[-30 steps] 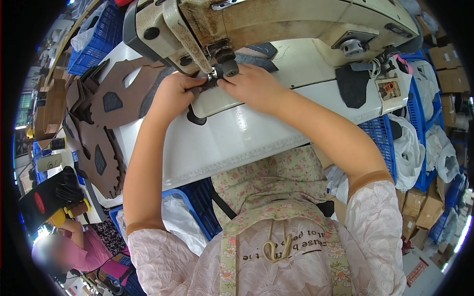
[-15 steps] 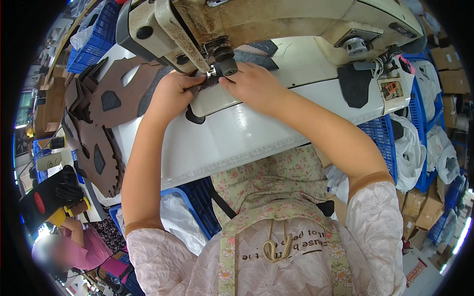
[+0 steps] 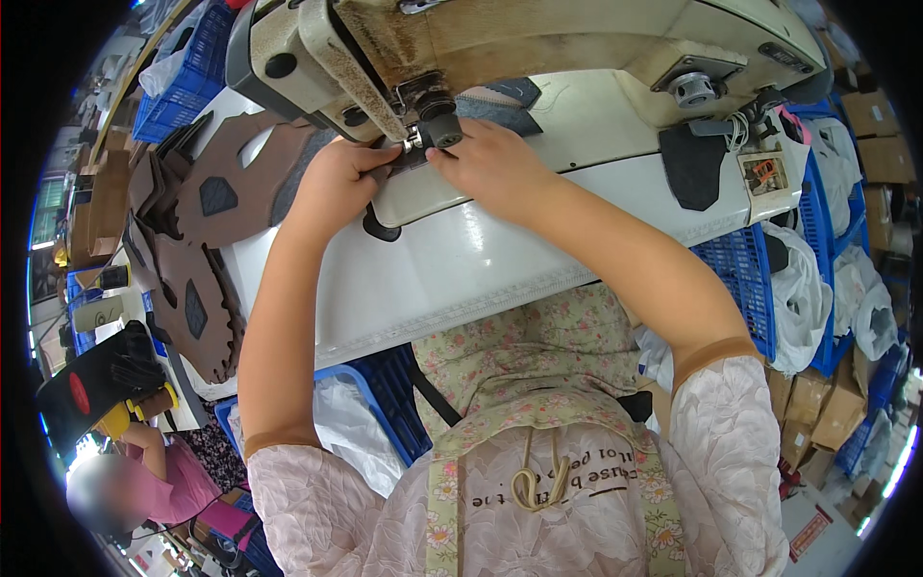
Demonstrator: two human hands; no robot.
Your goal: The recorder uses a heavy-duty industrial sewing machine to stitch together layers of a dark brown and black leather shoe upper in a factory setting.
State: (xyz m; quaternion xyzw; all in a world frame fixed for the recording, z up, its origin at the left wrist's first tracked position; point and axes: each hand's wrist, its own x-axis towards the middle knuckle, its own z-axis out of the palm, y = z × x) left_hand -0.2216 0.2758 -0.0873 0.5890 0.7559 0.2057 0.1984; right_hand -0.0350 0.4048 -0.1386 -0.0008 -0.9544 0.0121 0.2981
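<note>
Both of my hands are close to the needle of a worn cream sewing machine (image 3: pixel 538 38). A small dark piece of material (image 3: pixel 411 160) lies under the presser foot, mostly hidden by my fingers and the machine head. On its left side my left hand (image 3: pixel 336 181) is closed, thumb stretched toward the foot, gripping the edge. From the right, my right hand (image 3: pixel 492 171) pinches the piece with bent fingers beside the round black knob. Blue-grey cut pieces (image 3: pixel 500 108) lie behind the needle.
Brown cut panels (image 3: pixel 236 168) with dark patches overlap at the table's left. A black cut piece (image 3: pixel 694 168) hangs over the machine bed at right. Blue crates (image 3: pixel 740 279) with white bags stand at right. Another person in pink (image 3: pixel 183 481) sits at lower left.
Both hands keep nearly the same place and grip at the needle. My right forearm has shifted very slightly; the rest looks alike.
</note>
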